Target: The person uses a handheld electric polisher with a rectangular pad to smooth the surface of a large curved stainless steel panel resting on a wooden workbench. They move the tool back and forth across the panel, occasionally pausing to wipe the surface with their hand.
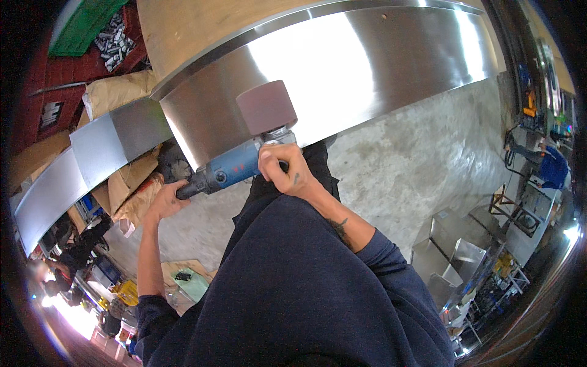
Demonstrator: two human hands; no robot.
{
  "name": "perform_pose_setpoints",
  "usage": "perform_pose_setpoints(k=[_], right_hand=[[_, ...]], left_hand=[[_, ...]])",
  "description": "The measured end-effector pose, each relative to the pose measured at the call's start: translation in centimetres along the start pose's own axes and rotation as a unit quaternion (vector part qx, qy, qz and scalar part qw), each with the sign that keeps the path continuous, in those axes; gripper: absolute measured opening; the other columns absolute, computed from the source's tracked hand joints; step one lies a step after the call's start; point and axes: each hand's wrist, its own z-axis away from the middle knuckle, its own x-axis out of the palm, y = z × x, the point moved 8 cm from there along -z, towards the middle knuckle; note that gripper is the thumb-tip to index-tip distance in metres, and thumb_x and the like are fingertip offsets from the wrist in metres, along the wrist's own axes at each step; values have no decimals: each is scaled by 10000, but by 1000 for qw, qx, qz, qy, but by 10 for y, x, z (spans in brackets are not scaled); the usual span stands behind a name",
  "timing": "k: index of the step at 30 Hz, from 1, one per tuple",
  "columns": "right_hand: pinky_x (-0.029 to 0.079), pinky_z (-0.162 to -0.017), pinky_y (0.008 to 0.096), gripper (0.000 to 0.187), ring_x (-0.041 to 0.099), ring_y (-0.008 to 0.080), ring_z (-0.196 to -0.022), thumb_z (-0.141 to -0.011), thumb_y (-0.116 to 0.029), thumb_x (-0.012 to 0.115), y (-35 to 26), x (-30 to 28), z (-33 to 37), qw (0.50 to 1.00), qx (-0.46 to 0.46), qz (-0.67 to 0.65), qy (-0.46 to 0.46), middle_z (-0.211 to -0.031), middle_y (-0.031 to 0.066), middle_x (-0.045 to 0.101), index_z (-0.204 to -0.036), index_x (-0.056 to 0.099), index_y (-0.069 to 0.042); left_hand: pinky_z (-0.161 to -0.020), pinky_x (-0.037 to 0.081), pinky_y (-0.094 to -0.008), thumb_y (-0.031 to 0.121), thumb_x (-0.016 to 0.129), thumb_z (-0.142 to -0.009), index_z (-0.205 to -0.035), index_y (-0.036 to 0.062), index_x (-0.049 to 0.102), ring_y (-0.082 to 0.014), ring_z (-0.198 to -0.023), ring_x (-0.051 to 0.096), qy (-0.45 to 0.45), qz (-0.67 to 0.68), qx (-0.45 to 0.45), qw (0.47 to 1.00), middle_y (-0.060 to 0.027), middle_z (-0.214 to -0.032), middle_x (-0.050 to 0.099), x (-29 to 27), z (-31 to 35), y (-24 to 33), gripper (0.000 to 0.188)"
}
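- Head view: the left hand [165, 202] grasps the rear of the blue sander [233, 166], the right hand [285, 167] is closed near its head.
- Its abrasive drum [266, 107] is over the steel panel [422, 55]; tilting could, I think, gouge it.
- Slipping, the right hand might meet the drum.

Worn on my head, the wide fisheye looks steeply down past my chest [306, 275] to my right hand [286, 171], close by the near edge of the steel panel [422, 55], and my left hand [166, 200], off its near-left corner; its far edge bows.
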Motion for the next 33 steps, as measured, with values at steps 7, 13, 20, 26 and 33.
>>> perform_pose_setpoints(k=[7, 13, 20, 26, 33], right_hand=[[382, -598, 395, 327, 474, 211, -582, -963, -107, 556, -6, -39, 0, 1000, 2, -19, 10, -619, 129, 490, -678, 507, 45], [388, -599, 405, 355, 474, 212, -574, -977, -125, 553, -13, -79, 1, 1000, 5, -14, 27, -612, 141, 500, -670, 501, 45], [409, -597, 380, 364, 498, 178, -579, -985, -102, 510, -24, -130, 5, 999, 2, 1, 38, -616, 110, 539, -648, 500, 36], [430, -608, 351, 378, 508, 153, -583, -972, -67, 447, -40, -179, 9, 998, 20, 17, 50, -603, 81, 557, -608, 493, 25], [429, -604, 347, 388, 502, 142, -583, -969, -92, 444, -49, -236, 12, 998, 35, 5, 52, -586, 61, 545, -596, 500, -1]], left_hand=[[-778, 521, -404, 113, 759, -781, -1148, 29, 678, -284, -817, 686, -7, -4, -12, 1000, -169, -867, 691, 6, -16, 40, 385], [-757, 511, -404, 126, 754, -776, -1116, 43, 678, -265, -770, 656, -19, 1, -19, 1000, -150, -806, 649, 9, -37, 74, 358], [-720, 497, -392, 141, 745, -779, -1109, 46, 677, -226, -718, 603, -36, -11, -59, 998, -126, -772, 619, 19, -65, 113, 350], [-710, 488, -364, 121, 730, -786, -1123, 29, 684, -190, -723, 580, -42, -1, -65, 997, -71, -771, 605, 29, -87, 168, 352], [-725, 497, -335, 65, 743, -801, -1134, 6, 674, -152, -766, 572, -35, 12, -29, 999, -35, -807, 605, 46, -113, 217, 346]])
